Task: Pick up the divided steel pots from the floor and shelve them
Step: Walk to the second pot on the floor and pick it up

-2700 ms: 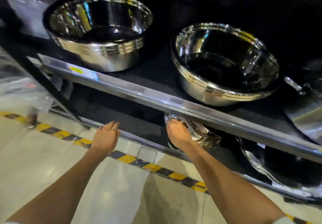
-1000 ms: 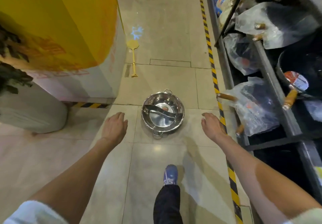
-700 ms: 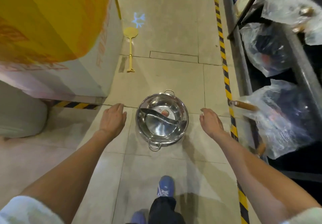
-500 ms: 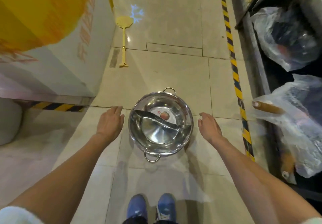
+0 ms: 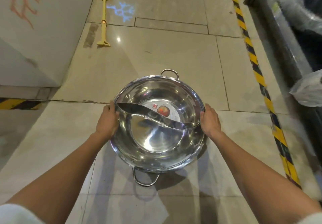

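Note:
A round divided steel pot point(image 5: 157, 142) sits low over the tiled floor in the middle of the head view. An S-shaped wall splits it in two, and a round label lies in the far half. It has a loop handle at the far side and one at the near side. My left hand point(image 5: 107, 121) grips the pot's left rim. My right hand point(image 5: 210, 121) grips its right rim. I cannot tell whether the pot still touches the floor.
A yellow fly swatter point(image 5: 104, 13) lies on the floor far left, beside a white and yellow block point(image 5: 34, 37). Yellow-black hazard tape point(image 5: 257, 77) runs along the right, next to a dark shelf unit point(image 5: 294, 37) holding plastic-wrapped goods point(image 5: 308, 89).
I turned from the shelf with its pots to the aisle and came up to the pot on the floor. Both hands, open beside it before, now clasp its rim.

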Available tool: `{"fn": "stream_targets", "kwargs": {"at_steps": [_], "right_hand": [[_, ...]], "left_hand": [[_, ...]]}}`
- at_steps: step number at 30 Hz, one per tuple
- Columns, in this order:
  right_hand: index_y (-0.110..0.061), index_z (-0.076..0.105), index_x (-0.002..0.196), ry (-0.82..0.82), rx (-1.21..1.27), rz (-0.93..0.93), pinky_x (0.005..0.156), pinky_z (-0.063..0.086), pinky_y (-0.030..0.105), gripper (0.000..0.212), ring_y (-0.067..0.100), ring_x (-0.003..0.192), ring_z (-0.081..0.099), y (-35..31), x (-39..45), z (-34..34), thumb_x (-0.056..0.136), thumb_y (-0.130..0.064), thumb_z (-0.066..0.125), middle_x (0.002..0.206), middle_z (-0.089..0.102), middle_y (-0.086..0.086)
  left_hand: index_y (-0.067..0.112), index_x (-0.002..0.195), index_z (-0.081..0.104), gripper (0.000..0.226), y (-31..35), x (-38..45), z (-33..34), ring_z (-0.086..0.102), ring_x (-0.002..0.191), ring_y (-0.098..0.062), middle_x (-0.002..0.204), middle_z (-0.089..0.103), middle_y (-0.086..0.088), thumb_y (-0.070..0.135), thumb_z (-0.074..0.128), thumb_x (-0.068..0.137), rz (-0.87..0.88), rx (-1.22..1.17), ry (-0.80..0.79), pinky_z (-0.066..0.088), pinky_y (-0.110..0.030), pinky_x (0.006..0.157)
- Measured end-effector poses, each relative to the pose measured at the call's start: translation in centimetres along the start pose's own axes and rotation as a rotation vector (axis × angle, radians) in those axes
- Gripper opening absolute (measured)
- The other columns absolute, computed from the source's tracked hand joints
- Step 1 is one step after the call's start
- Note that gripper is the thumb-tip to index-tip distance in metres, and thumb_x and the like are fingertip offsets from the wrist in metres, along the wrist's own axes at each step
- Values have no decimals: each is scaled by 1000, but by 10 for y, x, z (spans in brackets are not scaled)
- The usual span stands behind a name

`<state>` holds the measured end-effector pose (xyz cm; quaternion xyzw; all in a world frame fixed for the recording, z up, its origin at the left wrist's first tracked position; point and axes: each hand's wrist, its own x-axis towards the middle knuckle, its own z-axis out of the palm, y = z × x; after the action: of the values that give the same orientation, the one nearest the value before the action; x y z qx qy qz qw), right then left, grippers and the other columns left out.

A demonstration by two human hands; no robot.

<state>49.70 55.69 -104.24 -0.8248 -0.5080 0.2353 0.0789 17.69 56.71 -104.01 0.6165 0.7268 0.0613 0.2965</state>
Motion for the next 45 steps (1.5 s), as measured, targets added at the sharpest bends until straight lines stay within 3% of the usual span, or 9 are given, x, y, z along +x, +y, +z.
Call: {"fn": "stream_targets", "kwargs": {"at_steps": [3, 8, 13, 16, 21, 30, 40, 43, 45], "right_hand": [[-6, 47, 122, 29, 36, -86, 77, 40, 31, 28, 32, 101, 56, 9, 17, 9, 97, -14, 38, 116, 59, 17], [-6, 52, 114, 107, 55, -176, 70, 40, 30, 25, 26, 80, 51, 14, 27, 13, 94, -18, 42, 106, 63, 17], [-16, 50, 121, 53, 58, -140, 74, 46, 35, 31, 32, 87, 57, 20, 12, 6, 92, -26, 46, 107, 65, 16], [-18, 52, 119, 50, 34, -119, 77, 49, 38, 31, 35, 93, 60, 19, 11, 4, 91, -31, 49, 107, 66, 14], [-9, 61, 110, -22, 132, -118, 71, 47, 30, 21, 28, 78, 59, 11, 7, -13, 91, -12, 53, 94, 67, 14], [-6, 64, 101, -56, 205, -83, 63, 37, 18, 28, 24, 69, 52, -44, -48, -150, 83, 6, 45, 73, 59, 7], [-9, 65, 104, -115, 204, -10, 69, 37, 21, 26, 24, 71, 53, -95, -145, -320, 84, -1, 51, 74, 60, 5], [-12, 65, 106, -114, 210, -10, 68, 37, 20, 29, 24, 71, 52, -102, -172, -352, 84, 0, 51, 74, 61, 5], [-12, 66, 105, -91, 202, -15, 61, 34, 20, 29, 20, 61, 47, -105, -191, -367, 84, 1, 50, 60, 52, -5]], "left_hand": [[8, 141, 22, 50, -8, 17, 10, 53, 104, -43, 128, 43, -28, 11, 38, 94, 90, 63, 95, 49, -51, 87], [14, 134, 36, 37, -17, 40, 14, 53, 103, -42, 118, 48, -27, 23, 32, 98, 189, 22, 201, 46, -46, 87], [18, 135, 38, 40, -18, 31, 9, 48, 73, -27, 83, 52, -16, 30, 34, 97, 219, -70, 192, 38, -35, 70], [11, 133, 40, 39, -20, 27, 8, 57, 81, -39, 95, 61, -29, 18, 41, 95, 237, -55, 197, 42, -40, 72], [10, 124, 51, 36, -4, 20, -18, 59, 94, -44, 104, 66, -29, 1, 42, 90, 201, -59, 172, 47, -47, 82], [16, 132, 47, 43, 72, -35, -155, 56, 107, -43, 119, 63, -25, 2, 42, 92, 104, -86, 92, 45, -42, 86], [22, 134, 47, 50, 153, -142, -306, 57, 103, -43, 113, 66, -23, -1, 44, 89, 80, -93, -17, 40, -36, 79], [20, 136, 44, 48, 167, -169, -334, 57, 105, -43, 117, 64, -24, 2, 44, 92, 56, -123, -28, 46, -44, 83], [20, 136, 43, 49, 174, -185, -349, 56, 107, -43, 119, 63, -24, 0, 43, 91, 56, -116, -39, 48, -49, 88]]}}
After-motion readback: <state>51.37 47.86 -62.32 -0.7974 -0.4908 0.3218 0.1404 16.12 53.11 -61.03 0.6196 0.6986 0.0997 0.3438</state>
